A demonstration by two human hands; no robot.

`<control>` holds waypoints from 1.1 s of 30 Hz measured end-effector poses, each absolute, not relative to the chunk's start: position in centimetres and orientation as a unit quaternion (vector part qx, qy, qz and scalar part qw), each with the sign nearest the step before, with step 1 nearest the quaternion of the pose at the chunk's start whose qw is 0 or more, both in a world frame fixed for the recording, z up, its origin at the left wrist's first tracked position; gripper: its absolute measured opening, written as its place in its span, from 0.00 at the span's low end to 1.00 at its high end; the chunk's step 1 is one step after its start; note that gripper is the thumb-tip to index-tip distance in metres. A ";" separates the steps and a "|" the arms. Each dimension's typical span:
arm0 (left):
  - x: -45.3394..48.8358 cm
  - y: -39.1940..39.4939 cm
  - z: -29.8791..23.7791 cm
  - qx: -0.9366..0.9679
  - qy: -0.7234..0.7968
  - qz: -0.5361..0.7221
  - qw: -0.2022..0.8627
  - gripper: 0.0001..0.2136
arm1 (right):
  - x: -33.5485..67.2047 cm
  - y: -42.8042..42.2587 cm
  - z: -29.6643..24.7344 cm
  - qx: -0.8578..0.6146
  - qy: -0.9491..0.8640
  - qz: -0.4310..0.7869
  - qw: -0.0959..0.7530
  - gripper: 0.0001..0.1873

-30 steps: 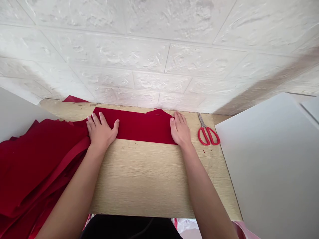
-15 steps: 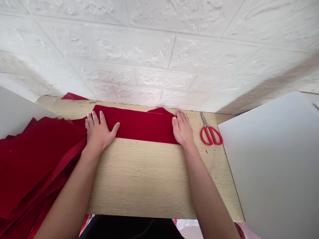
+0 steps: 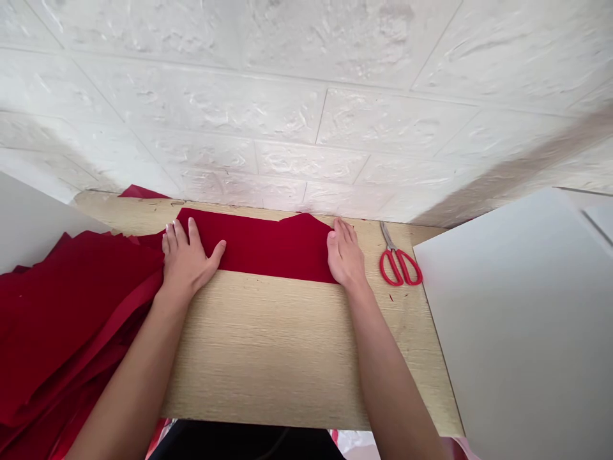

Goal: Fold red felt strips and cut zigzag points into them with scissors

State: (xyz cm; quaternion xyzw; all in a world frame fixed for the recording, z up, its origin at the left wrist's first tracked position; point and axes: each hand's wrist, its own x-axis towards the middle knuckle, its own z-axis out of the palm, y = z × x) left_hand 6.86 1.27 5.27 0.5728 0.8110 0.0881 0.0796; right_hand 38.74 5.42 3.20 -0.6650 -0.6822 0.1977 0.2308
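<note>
A long piece of dark red fabric (image 3: 268, 249) lies flat across the far part of the wooden tabletop (image 3: 268, 358). On its left end rests my left hand (image 3: 186, 255), palm down with the thumb spread from the fingers. My right hand (image 3: 345, 252) lies over the right end, fingers stretched out and pointing toward the wall. The fabric's far edge rises to a low peak near my right hand. Red-handled scissors (image 3: 401, 265) lie on the table to the right of that hand.
A heap of red fabric (image 3: 71, 300) fills the left side, against a pale panel. On the right stands a white panel (image 3: 517, 319). The white brick-patterned wall (image 3: 268, 102) closes off the back, with a red scrap (image 3: 141, 191) at its foot.
The view has shifted slightly. Both hands stay on the fabric's ends. The thin light line along the fabric's far edge near the peak no longer shows.
</note>
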 end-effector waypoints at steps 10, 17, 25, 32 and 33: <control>15.6 5.8 8.3 0.700 0.701 0.129 0.056 0.38 | 38.4 5.2 3.9 -0.667 -0.694 0.199 0.182 0.46; 13.3 4.0 5.2 0.604 0.791 0.052 0.082 0.42 | 38.6 5.3 3.6 -0.654 -0.705 0.186 0.200 0.46; 9.5 3.8 5.7 0.558 0.823 0.060 0.087 0.46 | 38.7 5.3 3.4 -0.657 -0.699 0.181 0.215 0.46; 8.7 4.7 6.2 0.502 0.855 0.059 0.115 0.43 | 38.8 5.4 3.6 -0.661 -0.699 0.185 0.200 0.47; 8.6 4.9 6.2 0.496 0.859 0.058 0.112 0.42 | 38.8 5.4 3.5 -0.660 -0.700 0.186 0.201 0.47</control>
